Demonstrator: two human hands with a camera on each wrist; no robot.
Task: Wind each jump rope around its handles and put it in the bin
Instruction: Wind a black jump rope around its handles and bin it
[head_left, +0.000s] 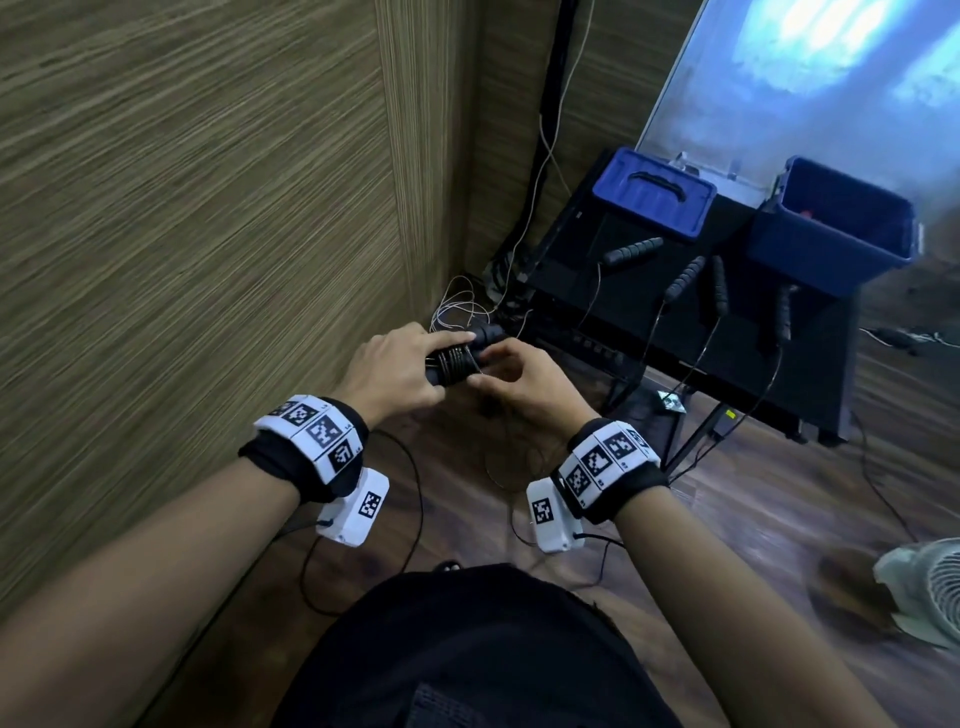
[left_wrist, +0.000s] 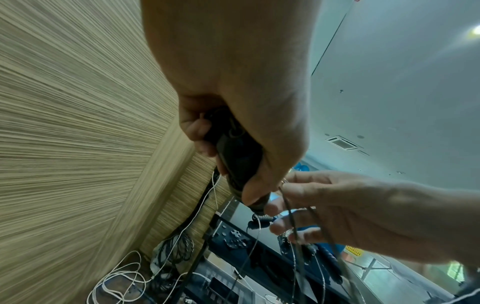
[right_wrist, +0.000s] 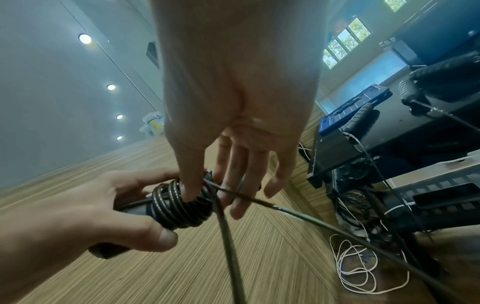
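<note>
At chest height, my left hand (head_left: 436, 364) grips a pair of black jump rope handles (left_wrist: 239, 156) held together. Several turns of dark rope (right_wrist: 179, 201) are coiled around them. My right hand (head_left: 491, 371) pinches the loose rope (right_wrist: 285, 211) right beside the coil, thumb against the windings. The free rope hangs down toward the floor. A blue bin (head_left: 831, 228) stands open on the black table (head_left: 649, 332) to the right. More jump ropes lie on the table, their handles (head_left: 685, 278) in front of the bin and their ropes hanging over the front edge.
A blue lid (head_left: 654, 192) lies on the table left of the bin. A wood-grain wall (head_left: 208, 208) is close on my left. White and black cables (head_left: 467, 306) tangle in the floor corner. A white fan (head_left: 930, 592) sits on the floor at lower right.
</note>
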